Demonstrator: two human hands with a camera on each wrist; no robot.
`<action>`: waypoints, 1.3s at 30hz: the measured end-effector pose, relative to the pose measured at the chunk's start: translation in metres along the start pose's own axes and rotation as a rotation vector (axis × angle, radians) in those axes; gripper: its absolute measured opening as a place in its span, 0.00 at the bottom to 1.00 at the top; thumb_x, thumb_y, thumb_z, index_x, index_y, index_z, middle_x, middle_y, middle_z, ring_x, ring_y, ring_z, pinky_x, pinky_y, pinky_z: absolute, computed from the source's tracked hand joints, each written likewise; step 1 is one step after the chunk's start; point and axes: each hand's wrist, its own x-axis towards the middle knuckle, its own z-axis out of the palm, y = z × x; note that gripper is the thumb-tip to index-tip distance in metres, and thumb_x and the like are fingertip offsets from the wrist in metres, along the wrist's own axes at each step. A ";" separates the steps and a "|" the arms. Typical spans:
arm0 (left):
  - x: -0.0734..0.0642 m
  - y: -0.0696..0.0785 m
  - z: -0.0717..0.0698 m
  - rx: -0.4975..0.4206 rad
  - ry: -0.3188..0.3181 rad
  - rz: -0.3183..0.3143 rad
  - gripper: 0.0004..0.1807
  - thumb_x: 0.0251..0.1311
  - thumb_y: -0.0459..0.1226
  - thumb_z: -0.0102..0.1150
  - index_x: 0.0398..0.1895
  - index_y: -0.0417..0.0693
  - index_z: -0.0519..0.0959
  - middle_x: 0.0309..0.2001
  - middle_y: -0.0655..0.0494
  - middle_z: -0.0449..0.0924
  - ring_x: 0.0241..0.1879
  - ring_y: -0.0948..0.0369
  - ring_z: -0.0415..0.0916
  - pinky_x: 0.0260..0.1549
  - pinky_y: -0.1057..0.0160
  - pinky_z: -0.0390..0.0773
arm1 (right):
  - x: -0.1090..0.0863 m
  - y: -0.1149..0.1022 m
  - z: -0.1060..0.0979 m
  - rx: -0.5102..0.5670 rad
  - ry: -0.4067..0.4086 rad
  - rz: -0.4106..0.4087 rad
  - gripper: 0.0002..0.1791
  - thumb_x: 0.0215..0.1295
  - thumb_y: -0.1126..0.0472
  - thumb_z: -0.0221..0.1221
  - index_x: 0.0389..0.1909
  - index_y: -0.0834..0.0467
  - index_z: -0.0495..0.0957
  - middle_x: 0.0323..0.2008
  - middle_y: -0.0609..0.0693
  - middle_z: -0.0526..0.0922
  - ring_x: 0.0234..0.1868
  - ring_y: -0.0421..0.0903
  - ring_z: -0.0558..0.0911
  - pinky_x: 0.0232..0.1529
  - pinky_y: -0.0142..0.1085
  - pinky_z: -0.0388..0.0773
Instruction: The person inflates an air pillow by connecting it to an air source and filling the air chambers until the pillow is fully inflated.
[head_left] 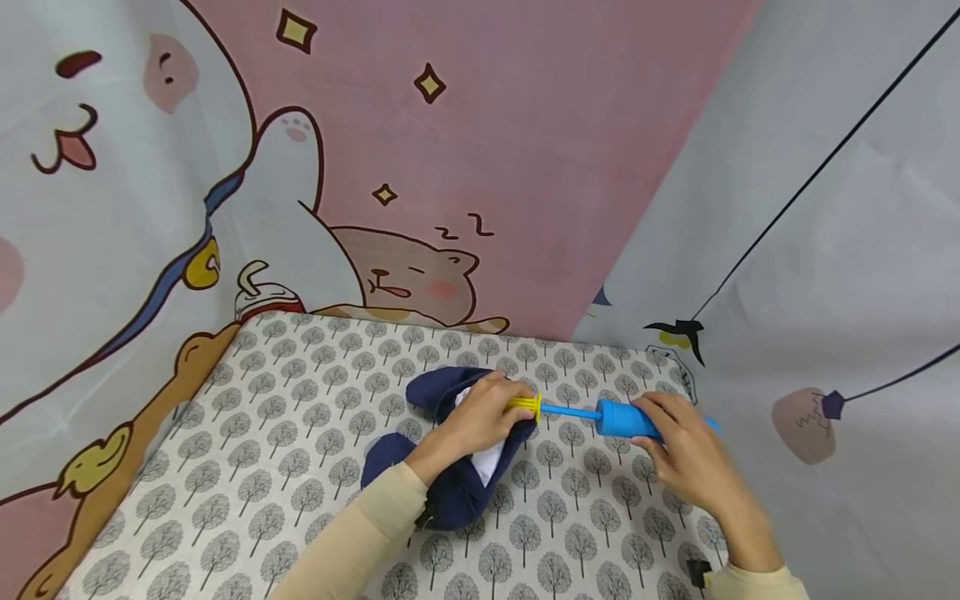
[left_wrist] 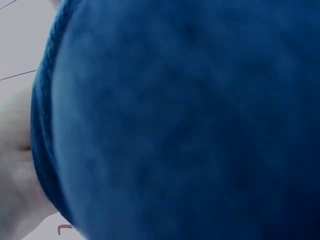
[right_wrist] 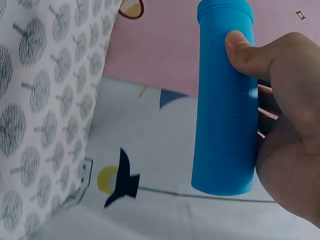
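Left of centre, I have the navy fabric piece (head_left: 461, 500) lying on the tree-print cloth (head_left: 292, 454), partly under the left sleeve (head_left: 356, 521); I judge that its soft bulk could shift and push the left hand (head_left: 483, 414) off line; that hand's fingers curl about the yellow end (head_left: 531, 406), where a slack grasp could let it slip; between the hands the thin blue rod (head_left: 572, 411) is exposed, and crooked force might bend it or make it bind; at right, the right hand (head_left: 678, 437) grips the blue cylinder (head_left: 617, 418), thumb along its side, and a twist could turn it in the palm.

As to looks, left to right: the navy piece is curved, two rounded lobes pointing left, with a white panel (head_left: 487, 462), and it fills most of my left-wrist view, blurred; the yellow end is flanged; the rod is slim and straight; the cylinder bears a raised band and faint ribbing.
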 end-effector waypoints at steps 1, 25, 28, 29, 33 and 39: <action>0.000 -0.003 0.002 0.001 0.005 0.019 0.11 0.79 0.41 0.70 0.57 0.48 0.91 0.52 0.55 0.96 0.45 0.59 0.81 0.51 0.59 0.84 | -0.003 0.003 -0.002 -0.002 0.000 0.007 0.36 0.50 0.71 0.84 0.63 0.70 0.84 0.60 0.69 0.86 0.60 0.70 0.84 0.60 0.66 0.82; 0.000 0.021 -0.018 0.004 -0.017 0.020 0.08 0.78 0.38 0.69 0.52 0.45 0.91 0.49 0.52 0.96 0.45 0.57 0.80 0.51 0.59 0.81 | 0.016 -0.010 -0.003 -0.010 0.033 -0.035 0.33 0.52 0.73 0.83 0.60 0.74 0.84 0.56 0.69 0.88 0.58 0.70 0.85 0.63 0.67 0.82; 0.000 0.020 -0.016 0.007 -0.009 0.012 0.09 0.78 0.38 0.69 0.53 0.44 0.91 0.50 0.51 0.96 0.45 0.56 0.81 0.50 0.60 0.82 | 0.023 -0.017 0.003 -0.019 0.039 -0.055 0.32 0.52 0.73 0.83 0.60 0.73 0.84 0.56 0.69 0.88 0.56 0.68 0.86 0.59 0.64 0.85; 0.000 0.020 -0.016 0.008 -0.008 0.009 0.10 0.78 0.38 0.69 0.54 0.44 0.91 0.51 0.51 0.96 0.46 0.56 0.81 0.50 0.59 0.83 | 0.025 -0.019 0.005 -0.023 0.043 -0.064 0.32 0.52 0.72 0.83 0.59 0.73 0.85 0.55 0.69 0.88 0.55 0.68 0.86 0.58 0.63 0.85; -0.001 0.021 -0.016 0.007 -0.005 0.000 0.10 0.78 0.38 0.69 0.54 0.43 0.91 0.51 0.50 0.96 0.46 0.55 0.82 0.51 0.59 0.84 | 0.032 -0.028 0.014 -0.019 0.057 -0.093 0.31 0.51 0.72 0.84 0.57 0.73 0.85 0.54 0.68 0.88 0.54 0.66 0.86 0.55 0.62 0.87; 0.000 0.023 -0.015 -0.006 -0.002 0.000 0.11 0.77 0.37 0.70 0.55 0.43 0.91 0.51 0.50 0.96 0.46 0.55 0.82 0.51 0.58 0.84 | 0.041 -0.039 0.023 -0.019 0.035 -0.083 0.30 0.52 0.72 0.84 0.57 0.72 0.85 0.53 0.67 0.89 0.53 0.65 0.87 0.56 0.60 0.88</action>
